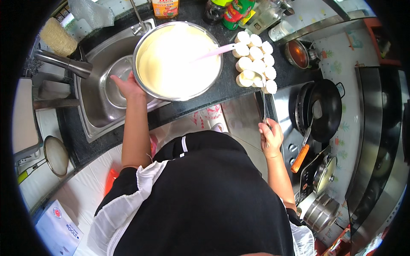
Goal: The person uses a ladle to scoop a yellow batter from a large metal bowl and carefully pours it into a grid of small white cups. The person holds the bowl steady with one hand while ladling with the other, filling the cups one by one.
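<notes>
A large metal mixing bowl (140,88) of pale yellow batter (166,68) is at the counter's edge, partly overhanging the sink. My left hand (129,86) supports its left side, thumb spread outward and fingers hidden behind the bowl. A pink spatula (221,50) leans in the batter, its handle over the right rim. In my right hand (271,137) is the long thin handle of a metal ladle (264,102). The ladle's head is over the near cups, and glare blurs its contents. Several white paper baking cups (244,64) stand in close rows right of the bowl.
Left of the bowl is a steel sink (93,105) with a faucet (64,62) and a clear round basin (112,80) inside. Bottles (238,14) line the back. On the right are a stove (285,105), a black wok (330,112) and an orange-handled spatula (301,158).
</notes>
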Demonstrator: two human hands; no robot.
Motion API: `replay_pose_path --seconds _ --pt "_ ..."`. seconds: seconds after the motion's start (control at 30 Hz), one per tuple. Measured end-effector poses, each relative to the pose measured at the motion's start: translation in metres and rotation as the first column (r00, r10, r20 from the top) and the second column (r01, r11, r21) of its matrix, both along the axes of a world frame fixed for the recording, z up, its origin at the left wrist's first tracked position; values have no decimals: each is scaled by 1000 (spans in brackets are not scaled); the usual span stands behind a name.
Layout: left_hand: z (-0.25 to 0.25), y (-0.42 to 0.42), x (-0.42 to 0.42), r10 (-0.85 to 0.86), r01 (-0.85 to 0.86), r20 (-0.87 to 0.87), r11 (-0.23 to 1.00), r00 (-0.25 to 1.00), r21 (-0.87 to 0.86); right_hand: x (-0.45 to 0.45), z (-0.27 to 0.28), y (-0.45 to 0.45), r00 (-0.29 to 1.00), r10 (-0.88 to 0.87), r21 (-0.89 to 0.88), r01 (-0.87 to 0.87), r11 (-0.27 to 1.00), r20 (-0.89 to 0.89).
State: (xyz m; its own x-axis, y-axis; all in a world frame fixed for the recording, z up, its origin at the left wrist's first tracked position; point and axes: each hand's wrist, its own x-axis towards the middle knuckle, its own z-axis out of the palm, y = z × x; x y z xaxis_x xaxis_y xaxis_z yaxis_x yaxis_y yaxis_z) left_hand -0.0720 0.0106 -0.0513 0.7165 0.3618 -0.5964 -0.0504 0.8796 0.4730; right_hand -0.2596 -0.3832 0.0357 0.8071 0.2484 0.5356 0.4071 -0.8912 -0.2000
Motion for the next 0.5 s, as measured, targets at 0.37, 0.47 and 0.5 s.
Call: replay_pose_path --seconds 0.37,0.47,0.5 --pt "4 -26 -19 53 -51 -86 998 995 31 2 7 -1 1000 5 -13 -5 1000 6" --pt "-2 -26 -22 58 -55 -66 998 996 40 3 3 -1 1000 3 8 -3 1000 23" --pt "-6 -25 -22 51 -49 -54 998 997 47 3 4 0 1000 1 12 -2 1000 18"
